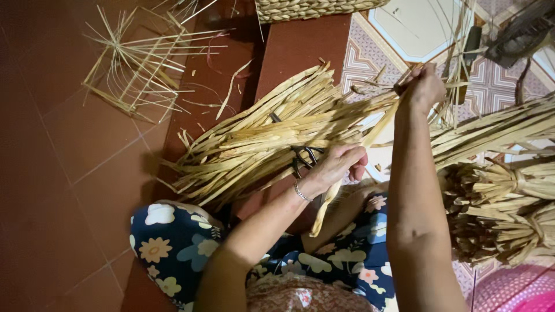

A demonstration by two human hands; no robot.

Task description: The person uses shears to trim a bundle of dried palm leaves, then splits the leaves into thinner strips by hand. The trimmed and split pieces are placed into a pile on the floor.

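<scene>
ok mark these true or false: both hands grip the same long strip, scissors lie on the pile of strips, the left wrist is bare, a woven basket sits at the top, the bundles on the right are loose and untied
1. Both hands grip one long strip: true; the right hand holds its upper end, the left hand lower down.
2. Scissors lie on the pile of strips: true.
3. The left wrist is bare: false, it wears a bracelet.
4. A woven basket sits at the top: true.
5. The bundles on the right are untied: false, they are bound around the middle.
</scene>
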